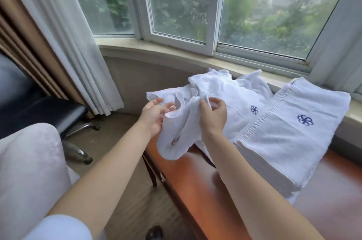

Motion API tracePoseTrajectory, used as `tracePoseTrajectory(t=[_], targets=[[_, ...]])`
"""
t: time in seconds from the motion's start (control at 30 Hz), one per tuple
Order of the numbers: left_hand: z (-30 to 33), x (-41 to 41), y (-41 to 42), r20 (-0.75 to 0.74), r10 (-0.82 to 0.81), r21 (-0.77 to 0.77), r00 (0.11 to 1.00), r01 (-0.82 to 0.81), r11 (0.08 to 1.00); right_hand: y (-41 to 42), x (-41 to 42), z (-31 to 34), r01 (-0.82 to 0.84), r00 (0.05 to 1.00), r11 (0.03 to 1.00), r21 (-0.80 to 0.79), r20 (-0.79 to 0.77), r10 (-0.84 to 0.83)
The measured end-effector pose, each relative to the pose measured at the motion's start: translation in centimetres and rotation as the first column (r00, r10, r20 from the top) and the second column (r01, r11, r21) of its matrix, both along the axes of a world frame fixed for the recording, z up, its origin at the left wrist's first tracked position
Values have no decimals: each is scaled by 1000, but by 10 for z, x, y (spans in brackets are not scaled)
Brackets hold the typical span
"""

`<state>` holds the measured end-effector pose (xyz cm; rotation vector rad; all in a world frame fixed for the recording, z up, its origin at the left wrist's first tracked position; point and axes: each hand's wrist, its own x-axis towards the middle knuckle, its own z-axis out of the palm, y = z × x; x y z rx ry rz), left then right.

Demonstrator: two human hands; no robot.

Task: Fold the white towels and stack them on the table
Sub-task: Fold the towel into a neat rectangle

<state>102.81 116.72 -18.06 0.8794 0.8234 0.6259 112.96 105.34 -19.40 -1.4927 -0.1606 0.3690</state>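
Our left hand (154, 117) and right hand (212, 115) are pinching a crumpled towel (176, 141) above the table (195, 190), beside the folded stack (290, 137). We are probably finding corners; spreading it flat comes next.

left hand (154, 117): palm up, fingers loosely curled | right hand (213, 116): pinching

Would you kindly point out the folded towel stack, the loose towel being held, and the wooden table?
folded towel stack (290, 132): head view, top towel's flat face.
loose towel (174, 141): head view, hanging lower part.
wooden table (205, 190): head view, bare top.
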Motion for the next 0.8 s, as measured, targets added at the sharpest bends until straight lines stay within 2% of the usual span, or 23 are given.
tracePoseTrajectory(t=[0.07, 0.13, 0.23, 0.33, 0.43, 0.47, 0.5, 0.57, 0.7, 0.8], targets=[[-17, 15, 20, -55, -59, 22, 997, 61, 998, 17, 9, -2, 35, 999, 999, -17, 13, -35], [-41, 26, 35, -184, -116, 56, 976, 128, 990, 33, 17, -4, 81, 997, 996, -39, 14, -80], [-81, 30, 60, -412, -253, 27, 875, 290, 957, 58, 24, -6, 155, 988, 984, -91, 23, -153], [-100, 25, 89, -627, -455, -68, 632, 538, 840, 86, 25, -7, 213, 977, 969, -128, 36, -210], [-94, 26, 121, -743, -594, -170, 310, 770, 615, 108, 28, -4, 262, 965, 953, -153, 39, -259], [-87, 29, 133, -745, -624, -205, 237, 808, 552, 114, 30, -1, 285, 959, 946, -154, 47, -281], [-78, 35, 146, -727, -653, -215, 210, 834, 508, 119, 33, 3, 313, 950, 938, -152, 57, -308], [-52, 48, 168, -681, -678, -149, 278, 854, 499, 126, 38, 11, 380, 925, 915, -134, 79, -372], [7, 82, 186, -513, -655, 131, 554, 805, 578, 126, 45, 28, 489, 871, 871, -53, 77, -485], [40, 113, 175, -404, -640, 304, 654, 755, 581, 112, 57, 48, 557, 820, 830, 40, 134, -557]])
